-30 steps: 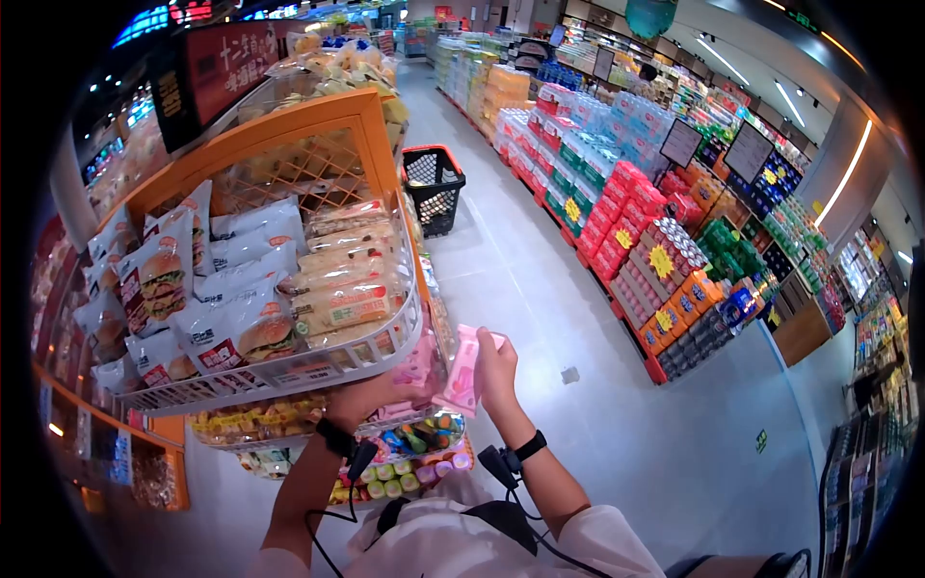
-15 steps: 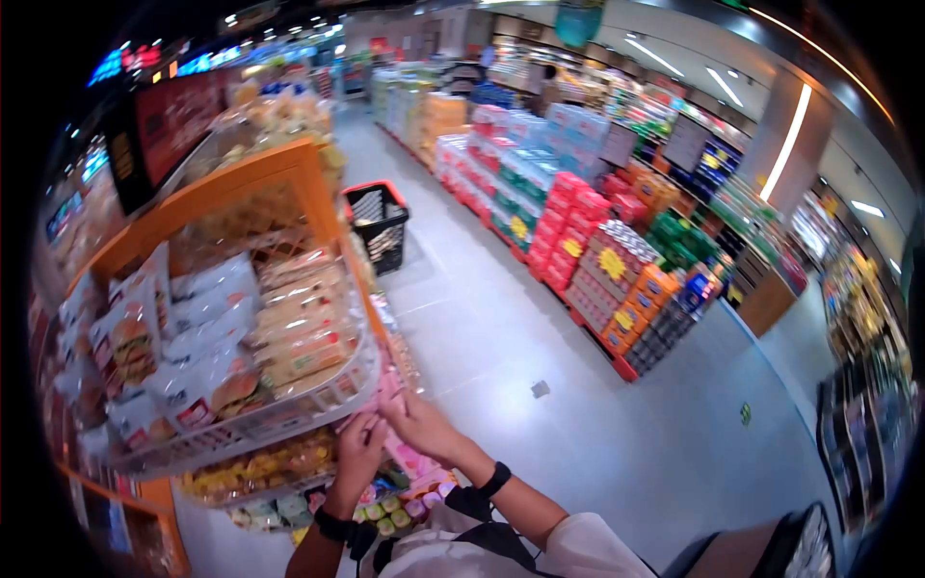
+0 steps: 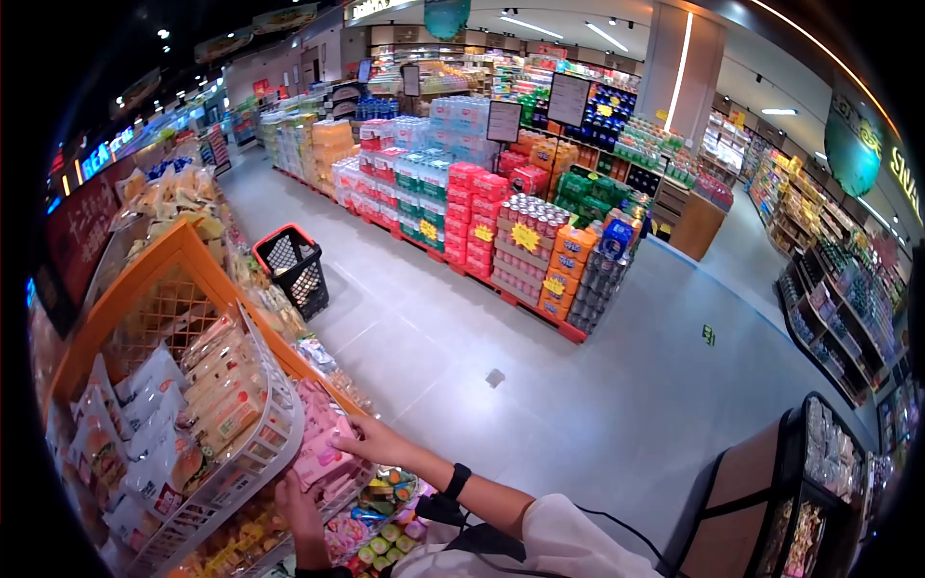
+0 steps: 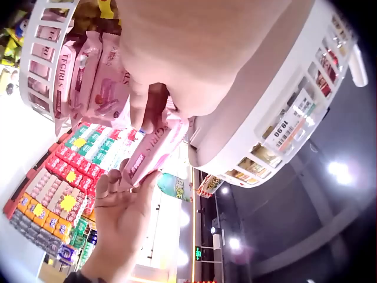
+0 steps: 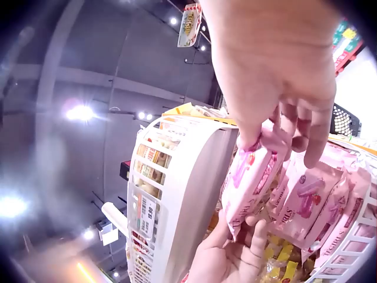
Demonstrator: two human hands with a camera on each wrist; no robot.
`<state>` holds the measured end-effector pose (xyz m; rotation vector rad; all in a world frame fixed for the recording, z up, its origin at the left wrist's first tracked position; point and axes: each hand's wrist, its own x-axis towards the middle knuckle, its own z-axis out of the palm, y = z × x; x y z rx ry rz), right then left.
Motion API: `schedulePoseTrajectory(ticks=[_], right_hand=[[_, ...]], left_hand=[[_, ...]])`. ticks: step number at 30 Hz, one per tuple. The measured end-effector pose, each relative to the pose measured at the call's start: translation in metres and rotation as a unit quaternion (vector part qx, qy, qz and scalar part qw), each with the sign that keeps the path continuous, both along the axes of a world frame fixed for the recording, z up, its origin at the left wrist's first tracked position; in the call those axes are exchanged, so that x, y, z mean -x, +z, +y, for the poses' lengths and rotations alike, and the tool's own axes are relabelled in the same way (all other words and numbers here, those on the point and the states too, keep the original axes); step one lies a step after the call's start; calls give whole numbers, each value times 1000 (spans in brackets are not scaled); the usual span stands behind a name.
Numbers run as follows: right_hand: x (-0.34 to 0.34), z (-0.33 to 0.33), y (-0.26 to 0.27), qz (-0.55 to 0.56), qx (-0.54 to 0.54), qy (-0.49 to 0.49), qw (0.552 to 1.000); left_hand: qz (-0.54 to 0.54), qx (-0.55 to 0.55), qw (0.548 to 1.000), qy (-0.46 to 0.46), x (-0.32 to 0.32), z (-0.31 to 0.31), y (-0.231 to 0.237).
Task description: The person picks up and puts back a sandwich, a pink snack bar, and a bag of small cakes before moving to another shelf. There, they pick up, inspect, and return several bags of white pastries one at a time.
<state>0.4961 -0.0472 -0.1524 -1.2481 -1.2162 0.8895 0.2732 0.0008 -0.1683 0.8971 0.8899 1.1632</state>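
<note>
Both hands hold one pink snack packet [image 5: 253,174] between them, over a white basket of similar pink packets [image 4: 109,79]. My right hand [image 3: 378,444] pinches one end with thumb and fingers. My left hand [image 3: 302,508] grips the opposite end, its fingertips near the upper basket's corner in the head view. In the left wrist view the packet [image 4: 156,144] slants from the left hand down to the right hand [image 4: 121,233]. The right wrist view has the left hand [image 5: 227,259] beneath it.
An upper white basket [image 3: 279,424] holds burger bags [image 3: 159,462] and wrapped bread [image 3: 231,395] beside the hands. Lower shelves carry small colourful packs [image 3: 385,544]. A black shopping basket [image 3: 297,275] stands on the floor; stacked drinks [image 3: 472,217] line the aisle.
The head view has swung right. The right hand, earlier holding a pink packet out over the aisle, has come in to the display, where both hands now hold a packet.
</note>
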Motion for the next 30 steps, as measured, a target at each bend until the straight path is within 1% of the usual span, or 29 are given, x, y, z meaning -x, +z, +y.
schedulePoseTrajectory(ticks=[1,2,4,5,6,8,10,11,12,13,14,16,17,19,20,22,23,24,25,26,29,30], right_hand=[[1,6,-8,-8,-23,-27,999],[0,12,-15,-21,-4,-43,999],[0,14,-19,-48,36,-69,996],[0,11,-17,-36,18,-87,995],[2,3,-3,-24,-1,-105,994],[4,-3,4,-15,-26,-128,991],[1,-4,7,-26,-44,-134,990],[1,-4,8,-35,-32,-128,991],[2,-6,14,-44,-20,-122,991],[1,-8,17,-54,-7,-115,992],[1,-5,13,-64,-22,-118,991],[1,-1,4,-84,-52,-119,988],[2,0,-1,-76,-51,-126,988],[3,-4,11,-65,-54,-143,986],[1,-8,17,-33,-16,-128,991],[-5,-21,35,25,58,-100,993],[-7,-21,34,17,44,-116,992],[-6,-22,31,12,29,-132,991],[-4,-22,27,8,15,-147,989],[-3,-21,24,9,-32,-148,988],[-6,-23,24,-24,-33,-54,998],[-4,-24,22,15,-29,8,999]], left_hand=[[32,-2,999,13,-3,0,1],[63,-2,998,25,-6,0,-1],[50,-6,999,-18,-2,6,-16],[42,-7,998,-38,-1,9,-25],[33,2,999,-36,-6,4,-20],[19,19,999,-31,-16,-11,2],[28,0,999,-39,-20,-17,13],[32,-10,999,-42,-22,-18,15],[43,-42,998,-24,-20,-13,5],[53,-73,996,-5,-14,-4,-16],[63,-102,993,15,-9,4,-32],[52,-97,994,21,-5,11,-43],[46,-95,994,22,-3,12,-48],[93,-111,989,25,-6,9,-46],[113,-119,986,29,-11,8,-44],[185,-193,964,11,-23,1,-27],[224,-228,947,1,-27,-1,-22],[284,-243,927,-28,-26,3,-27],[231,-220,946,-60,-31,6,-33],[178,-197,960,-92,-36,10,-39],[20,-114,978,-174,-49,8,-54],[-35,-81,977,-194,-49,1,-59]])
